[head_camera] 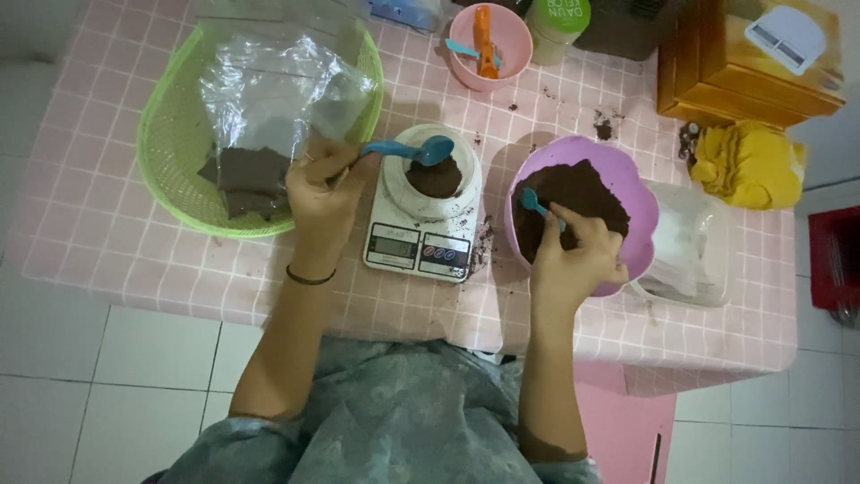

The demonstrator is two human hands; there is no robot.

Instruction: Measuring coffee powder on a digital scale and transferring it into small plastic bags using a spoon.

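My left hand [321, 193] grips a blue spoon [414, 150] whose bowl hovers over a mound of dark brown powder [435, 177] on a white kitchen scale [421, 242]. My right hand [573, 260] holds a second, smaller blue spoon [536, 203], its tip dipped in the brown powder filling a purple flower-shaped bowl [627, 188]. Both hands rest over a pink checked table [134, 260].
A green mesh basket [170, 134] at the left holds clear plastic bags, some filled with brown powder. A pink bowl [506, 40] with utensils stands at the back. A clear container [694, 260], yellow cloth [748, 166] and wooden box [717, 72] lie to the right.
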